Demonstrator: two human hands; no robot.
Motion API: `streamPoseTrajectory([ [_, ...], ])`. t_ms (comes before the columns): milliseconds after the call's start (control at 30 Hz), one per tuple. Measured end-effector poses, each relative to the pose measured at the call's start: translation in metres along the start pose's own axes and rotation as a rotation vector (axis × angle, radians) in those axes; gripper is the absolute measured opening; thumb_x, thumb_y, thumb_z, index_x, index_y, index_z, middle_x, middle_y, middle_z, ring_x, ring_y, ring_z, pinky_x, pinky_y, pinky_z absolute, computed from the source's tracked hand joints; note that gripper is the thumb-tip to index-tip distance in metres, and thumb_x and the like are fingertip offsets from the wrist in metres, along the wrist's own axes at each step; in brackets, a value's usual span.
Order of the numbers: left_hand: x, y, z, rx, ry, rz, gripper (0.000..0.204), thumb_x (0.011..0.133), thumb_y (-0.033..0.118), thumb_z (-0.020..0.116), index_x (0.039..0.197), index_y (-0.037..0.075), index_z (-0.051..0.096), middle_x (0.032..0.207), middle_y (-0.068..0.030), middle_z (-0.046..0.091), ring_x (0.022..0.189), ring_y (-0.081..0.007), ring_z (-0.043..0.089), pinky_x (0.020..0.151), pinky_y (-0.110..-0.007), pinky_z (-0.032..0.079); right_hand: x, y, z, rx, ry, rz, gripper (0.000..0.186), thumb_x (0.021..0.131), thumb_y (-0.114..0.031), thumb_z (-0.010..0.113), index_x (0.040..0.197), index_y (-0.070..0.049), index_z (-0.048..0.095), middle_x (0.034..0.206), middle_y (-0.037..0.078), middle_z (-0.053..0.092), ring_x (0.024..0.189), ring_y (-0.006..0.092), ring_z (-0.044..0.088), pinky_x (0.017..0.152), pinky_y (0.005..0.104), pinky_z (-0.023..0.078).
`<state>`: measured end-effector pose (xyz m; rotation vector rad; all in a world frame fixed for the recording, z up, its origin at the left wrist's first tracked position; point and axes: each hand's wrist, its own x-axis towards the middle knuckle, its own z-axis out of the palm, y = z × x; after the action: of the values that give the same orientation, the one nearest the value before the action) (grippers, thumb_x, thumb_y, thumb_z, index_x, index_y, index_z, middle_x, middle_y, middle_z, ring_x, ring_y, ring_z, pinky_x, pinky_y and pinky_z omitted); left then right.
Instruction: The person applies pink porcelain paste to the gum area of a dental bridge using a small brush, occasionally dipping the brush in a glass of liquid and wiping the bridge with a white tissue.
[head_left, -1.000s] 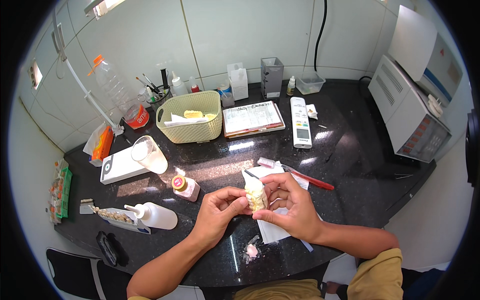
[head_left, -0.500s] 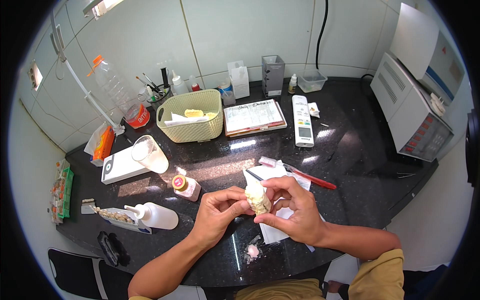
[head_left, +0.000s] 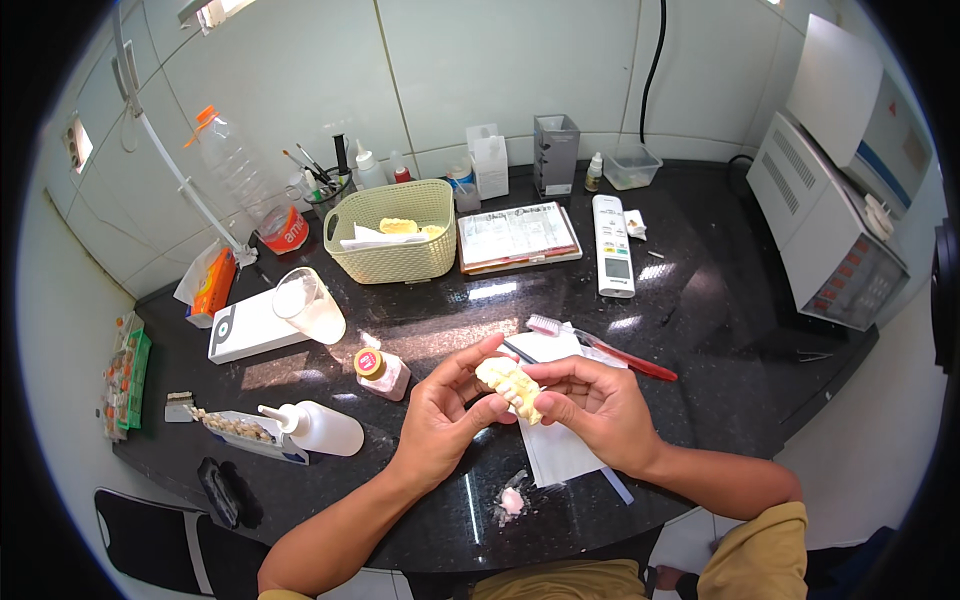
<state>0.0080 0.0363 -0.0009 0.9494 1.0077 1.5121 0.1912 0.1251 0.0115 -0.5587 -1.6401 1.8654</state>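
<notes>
A pale yellow dental cast [head_left: 511, 389], with a row of teeth showing along its side, is held tilted above the dark counter. My left hand [head_left: 450, 405] grips its left end between thumb and fingers. At its right end, my right hand [head_left: 598, 408] pinches it the same way. Beneath my right hand lies a sheet of white paper [head_left: 556, 457]. Just beyond the hands are a toothbrush with pale bristles [head_left: 545, 325] and a red-handled tool [head_left: 650, 369]. A small pink powdery lump [head_left: 512, 500] rests on the counter near me.
Left of my hands stand a small bottle of pink powder [head_left: 382, 374], a white squeeze bottle [head_left: 322, 428] and a clear cup [head_left: 310, 306]. Farther back are a woven basket [head_left: 390, 262] holding yellow casts, a notebook [head_left: 520, 238] and a remote control [head_left: 612, 245]. A boxy machine [head_left: 825, 215] stands right.
The dental cast has been turned in my fingers, so its teeth now show more plainly. My right fingers have shifted their hold. The whole view has moved slightly.
</notes>
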Motion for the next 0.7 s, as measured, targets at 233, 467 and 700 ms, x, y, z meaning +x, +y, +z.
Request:
streamPoseTrajectory([
  [233, -0.003, -0.006, 0.0, 0.141, 0.036, 0.068, 0.039, 0.091, -0.001, 0.066, 0.127, -0.002, 0.049, 0.121, -0.0175, 0.062, 0.107, -0.0193, 0.064, 0.09, -0.032, 0.057, 0.008, 0.001, -0.01, -0.009, -0.037, 0.012, 0.033, 0.097, -0.019, 0.066, 0.118, 0.006, 0.065, 0.106, 0.011, 0.069, 0.087, 0.0113, 0.067, 0.075, 0.0238, 0.054],
  [467, -0.004, -0.001, 0.003, 0.055, 0.196, 0.214, 0.036, 0.088, -0.009, 0.066, 0.116, 0.0, 0.046, 0.121, -0.0185, 0.061, 0.113, -0.0209, 0.063, 0.099, -0.031, 0.053, 0.009, -0.028, -0.021, -0.374, 0.124, -0.026, 0.023, 0.097, -0.02, 0.066, 0.088, 0.0, 0.064, 0.083, 0.005, 0.068, 0.072, 0.0062, 0.065, 0.057, 0.0251, 0.051],
  [700, -0.008, 0.001, 0.008, 0.203, 0.236, 0.349, 0.041, 0.085, -0.012, 0.065, 0.122, -0.001, 0.05, 0.128, -0.0201, 0.058, 0.121, -0.0223, 0.058, 0.102, -0.034, 0.051, 0.011, -0.025, -0.024, -1.232, 0.052, -0.471, 0.012, 0.087, -0.006, 0.069, 0.094, -0.003, 0.061, 0.084, 0.011, 0.066, 0.073, 0.0283, 0.067, 0.061, 0.0387, 0.053],
])
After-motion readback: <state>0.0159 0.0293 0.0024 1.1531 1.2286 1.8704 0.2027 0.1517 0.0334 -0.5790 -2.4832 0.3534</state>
